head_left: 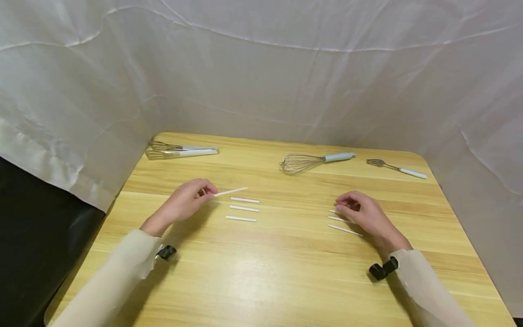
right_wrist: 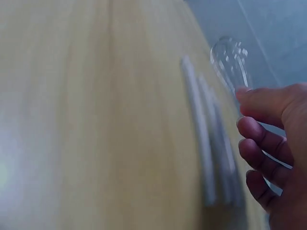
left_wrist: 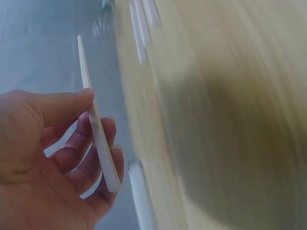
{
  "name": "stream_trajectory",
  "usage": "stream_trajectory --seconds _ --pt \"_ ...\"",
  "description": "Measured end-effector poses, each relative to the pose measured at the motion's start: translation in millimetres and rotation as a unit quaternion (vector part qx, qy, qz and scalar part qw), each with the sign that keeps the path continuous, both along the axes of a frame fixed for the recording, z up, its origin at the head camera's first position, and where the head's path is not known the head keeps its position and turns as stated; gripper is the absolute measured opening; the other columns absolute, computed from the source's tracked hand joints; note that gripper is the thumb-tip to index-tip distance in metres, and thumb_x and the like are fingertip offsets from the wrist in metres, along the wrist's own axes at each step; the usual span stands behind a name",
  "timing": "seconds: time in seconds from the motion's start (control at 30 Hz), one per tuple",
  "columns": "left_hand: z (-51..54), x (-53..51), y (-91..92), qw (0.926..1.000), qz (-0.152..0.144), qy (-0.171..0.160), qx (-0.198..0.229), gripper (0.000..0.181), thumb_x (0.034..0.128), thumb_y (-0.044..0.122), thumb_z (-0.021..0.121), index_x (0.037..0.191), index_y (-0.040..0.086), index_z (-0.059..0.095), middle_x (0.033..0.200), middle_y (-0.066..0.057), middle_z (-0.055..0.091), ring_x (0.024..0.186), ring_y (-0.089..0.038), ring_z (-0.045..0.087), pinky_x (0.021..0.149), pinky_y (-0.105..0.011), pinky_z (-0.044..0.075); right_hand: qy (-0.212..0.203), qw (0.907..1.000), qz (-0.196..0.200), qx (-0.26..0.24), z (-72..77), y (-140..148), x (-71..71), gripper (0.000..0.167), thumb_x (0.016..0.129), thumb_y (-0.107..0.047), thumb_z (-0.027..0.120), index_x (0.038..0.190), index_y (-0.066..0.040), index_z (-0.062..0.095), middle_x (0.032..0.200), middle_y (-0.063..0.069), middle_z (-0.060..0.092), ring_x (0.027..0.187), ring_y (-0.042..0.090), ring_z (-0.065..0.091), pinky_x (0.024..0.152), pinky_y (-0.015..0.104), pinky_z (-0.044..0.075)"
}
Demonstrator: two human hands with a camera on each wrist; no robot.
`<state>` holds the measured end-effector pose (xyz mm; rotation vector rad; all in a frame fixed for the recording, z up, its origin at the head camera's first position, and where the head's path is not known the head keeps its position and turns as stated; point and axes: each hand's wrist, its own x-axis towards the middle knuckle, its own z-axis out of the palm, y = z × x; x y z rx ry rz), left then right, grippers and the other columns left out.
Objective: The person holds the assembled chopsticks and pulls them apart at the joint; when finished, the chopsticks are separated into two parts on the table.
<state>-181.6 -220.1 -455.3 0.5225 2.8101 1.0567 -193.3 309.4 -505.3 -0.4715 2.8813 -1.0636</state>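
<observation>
My left hand (head_left: 185, 202) pinches a slim white tapered stick (left_wrist: 98, 129) between thumb and fingers, raised above the table. To its right, in the head view, three short white sticks (head_left: 241, 219) lie in a near-parallel stack of rows. My right hand (head_left: 363, 213) hovers over a second group of three white sticks (head_left: 345, 230), partly covering the farther ones. In the right wrist view its fingers are loosely bent with nothing visible between them, and those sticks (right_wrist: 199, 134) lie blurred beside it.
Along the back of the wooden table (head_left: 253, 272) lie tongs (head_left: 184, 151) at left, a whisk (head_left: 318, 161) with a pale blue handle, and a fork (head_left: 396, 168) at right. A pale curtain (head_left: 286, 81) rises behind the table and along its sides.
</observation>
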Motion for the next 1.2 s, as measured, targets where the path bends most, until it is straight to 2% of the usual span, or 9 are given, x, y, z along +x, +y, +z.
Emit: stream_trajectory --seconds 0.17,0.3,0.43,0.57,0.73,0.97,1.2 --pt "6.8 -0.9 40.4 0.9991 -0.042 -0.01 0.0 0.01 0.1091 0.015 0.068 0.116 0.012 0.075 0.109 -0.002 0.074 0.099 -0.018 0.067 0.088 -0.039 0.056 0.02 0.9996 0.016 -0.01 17.8 -21 -0.2 0.026 0.107 -0.028 0.074 0.127 -0.011 0.076 0.107 0.0 0.074 0.095 0.012 0.065 0.085 0.023 0.053" --pt "10.0 0.9 68.7 0.9969 -0.077 -0.015 -0.01 0.012 0.1095 0.016 0.067 0.117 0.011 0.075 0.109 0.001 0.073 0.099 -0.015 0.066 0.086 -0.036 0.056 0.052 0.9972 0.046 -0.029 30.4 -43 3.9 0.025 0.106 -0.021 0.074 0.127 -0.007 0.075 0.106 0.0 0.075 0.094 0.01 0.065 0.086 0.025 0.054" --pt "10.1 3.0 93.0 0.994 -0.108 -0.005 -0.017 0.01 0.1087 0.015 0.068 0.116 0.012 0.075 0.108 0.002 0.072 0.098 -0.013 0.065 0.087 -0.034 0.055 0.076 0.9927 0.083 -0.043 38.9 -65 8.8 0.022 0.105 -0.017 0.075 0.125 -0.009 0.076 0.106 -0.002 0.076 0.094 0.008 0.065 0.083 0.028 0.056" --pt "6.8 3.6 114.4 0.9909 -0.133 0.003 -0.016 0.009 0.1087 0.015 0.069 0.115 0.014 0.075 0.107 0.003 0.072 0.098 -0.011 0.065 0.087 -0.03 0.055 0.071 0.9893 0.116 -0.052 42.6 -84 15.9 0.021 0.103 -0.017 0.078 0.124 -0.013 0.076 0.109 -0.005 0.076 0.094 0.008 0.066 0.081 0.029 0.057" --pt "6.0 5.6 138.9 0.987 -0.161 0.005 -0.001 0.009 0.1087 0.014 0.069 0.115 0.014 0.075 0.109 0.002 0.074 0.098 -0.01 0.065 0.086 -0.028 0.055 0.049 0.987 0.142 -0.057 41.8 -101 26.3 0.02 0.102 -0.019 0.079 0.12 -0.012 0.077 0.105 -0.007 0.076 0.09 0.008 0.067 0.078 0.028 0.059" --pt "3.3 10.8 155.0 0.9827 -0.183 0.022 0.014 0.012 0.1087 0.015 0.069 0.119 0.013 0.075 0.112 0.002 0.074 0.102 -0.012 0.066 0.09 -0.029 0.056 0.026 0.9888 0.136 -0.055 35.6 -110 34.2 0.006 0.103 -0.023 0.078 0.106 -0.018 0.08 0.1 -0.009 0.076 0.088 0.004 0.067 0.078 0.026 0.059" --pt "-5.8 13.6 153.6 0.9854 -0.167 0.026 0.021 0.013 0.1117 0.025 0.065 0.118 0.017 0.072 0.109 0.006 0.071 0.097 -0.01 0.062 0.086 -0.028 0.053 0.026 0.9902 0.114 -0.075 32.5 -108 36.7 0.004 0.104 -0.017 0.076 0.106 -0.013 0.077 0.094 -0.002 0.075 0.076 0.008 0.062 0.069 0.025 0.057"
